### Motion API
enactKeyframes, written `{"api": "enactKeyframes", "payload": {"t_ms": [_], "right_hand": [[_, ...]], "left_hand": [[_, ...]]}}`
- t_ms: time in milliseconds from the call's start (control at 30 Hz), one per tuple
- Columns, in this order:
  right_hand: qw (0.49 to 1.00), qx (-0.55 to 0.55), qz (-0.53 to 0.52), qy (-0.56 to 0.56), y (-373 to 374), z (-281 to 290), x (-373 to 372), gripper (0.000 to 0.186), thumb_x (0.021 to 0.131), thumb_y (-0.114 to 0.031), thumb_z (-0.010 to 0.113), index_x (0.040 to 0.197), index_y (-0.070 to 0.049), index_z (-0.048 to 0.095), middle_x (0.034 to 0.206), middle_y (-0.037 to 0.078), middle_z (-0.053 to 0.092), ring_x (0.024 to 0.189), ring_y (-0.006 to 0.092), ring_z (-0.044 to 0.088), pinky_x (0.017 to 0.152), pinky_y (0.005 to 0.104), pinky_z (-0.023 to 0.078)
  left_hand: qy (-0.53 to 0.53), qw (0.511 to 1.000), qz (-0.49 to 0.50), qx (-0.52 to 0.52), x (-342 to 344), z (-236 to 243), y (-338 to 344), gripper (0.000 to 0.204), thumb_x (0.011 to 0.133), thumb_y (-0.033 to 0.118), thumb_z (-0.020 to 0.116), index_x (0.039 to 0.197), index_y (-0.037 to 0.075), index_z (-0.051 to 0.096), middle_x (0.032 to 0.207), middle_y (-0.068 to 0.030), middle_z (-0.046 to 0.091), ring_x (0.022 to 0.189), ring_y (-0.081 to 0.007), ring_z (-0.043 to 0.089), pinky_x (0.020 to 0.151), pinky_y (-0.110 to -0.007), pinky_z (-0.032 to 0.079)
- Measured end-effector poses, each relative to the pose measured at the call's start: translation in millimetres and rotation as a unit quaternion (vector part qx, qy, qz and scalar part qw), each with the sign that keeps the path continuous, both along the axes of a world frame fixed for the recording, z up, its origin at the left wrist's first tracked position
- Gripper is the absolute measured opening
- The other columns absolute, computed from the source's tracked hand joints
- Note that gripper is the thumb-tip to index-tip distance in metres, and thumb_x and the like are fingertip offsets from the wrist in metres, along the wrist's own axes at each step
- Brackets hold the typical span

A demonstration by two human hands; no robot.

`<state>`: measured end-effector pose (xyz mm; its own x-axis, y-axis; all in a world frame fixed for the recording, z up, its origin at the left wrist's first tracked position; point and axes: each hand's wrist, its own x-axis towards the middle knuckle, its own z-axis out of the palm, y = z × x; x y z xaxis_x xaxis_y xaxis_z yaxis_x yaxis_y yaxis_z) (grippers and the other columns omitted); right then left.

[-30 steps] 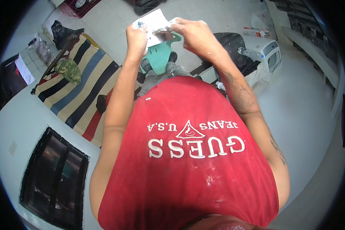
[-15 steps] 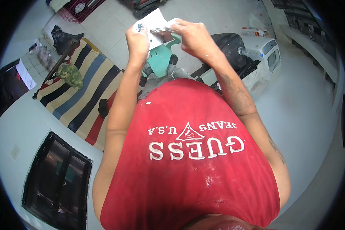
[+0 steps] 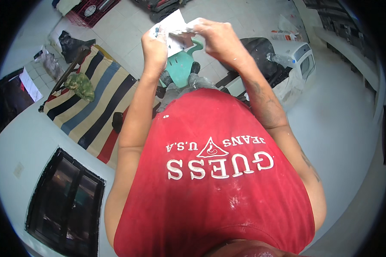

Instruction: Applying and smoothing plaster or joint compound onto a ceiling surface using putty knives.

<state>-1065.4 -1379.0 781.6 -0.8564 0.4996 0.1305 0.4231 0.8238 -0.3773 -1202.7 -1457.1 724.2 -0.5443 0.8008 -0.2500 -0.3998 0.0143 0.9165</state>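
Observation:
Up at the top centre, my left hand (image 3: 154, 49) is closed on the edge of a white flat sheet (image 3: 175, 22) with dark blotches near the thumb. Its exact kind cannot be told. My right hand (image 3: 218, 40) has its fingers bent together at the sheet's right side, with white paste-like smears (image 3: 195, 23) about the fingertips. What those fingers pinch is too small and smeared to name. Below both hands shows a teal plastic piece (image 3: 179, 68) with slots and a curved arm, like a chair or stool, between my dark shoes.
To the left lies a striped cloth (image 3: 96, 92) with a camouflage-pattern item (image 3: 79, 85) on it. A dark-framed window (image 3: 64, 199) is in the wall. At right stand a white appliance-like box (image 3: 302, 55), a clear plastic bottle (image 3: 281, 59) and a long pale ledge (image 3: 351, 60).
The right hand has shifted slightly up at the sheet's edge. The sheet stays in the left hand, almost unmoved. The whole view has shifted very slightly.

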Motion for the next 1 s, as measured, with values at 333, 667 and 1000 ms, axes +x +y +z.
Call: {"api": "enactKeyframes", "payload": {"t_ms": [333,667,1000], "right_hand": [[0.993,-0.112,0.01,0.046,-17,0,10,0.038,0.058,0.013,0.042,0.086,-0.008,0.057,0.082,0.008,0.057,0.073,0.0274,0.055,0.062,0.0314,0.045],[0.998,-0.033,-0.021,0.058,-19,-6,-3,0.032,0.052,0.002,0.052,0.082,-0.009,0.055,0.08,0.005,0.055,0.069,0.0266,0.055,0.059,0.0344,0.046],[0.995,-0.058,-0.039,0.071,10,19,5,0.035,0.059,0.012,0.042,0.083,-0.008,0.058,0.08,0.006,0.058,0.069,0.0258,0.055,0.058,0.0291,0.045]], "left_hand": [[-0.004,0.999,0.003,0.039,-20,-5,2,0.013,0.08,0.004,0.044,0.083,-0.005,0.054,0.073,-0.0058,0.057,0.059,-0.0113,0.052,0.053,-0.022,0.043],[0.112,0.992,0.013,0.051,-4,9,4,0.013,0.081,0.004,0.044,0.079,-0.005,0.053,0.07,-0.003,0.054,0.059,-0.0079,0.049,0.051,-0.02,0.039],[0.055,0.998,-0.009,0.039,-6,13,-4,0.012,0.08,0.003,0.044,0.079,-0.005,0.053,0.069,-0.002,0.053,0.059,-0.0058,0.047,0.052,-0.019,0.038]]}}
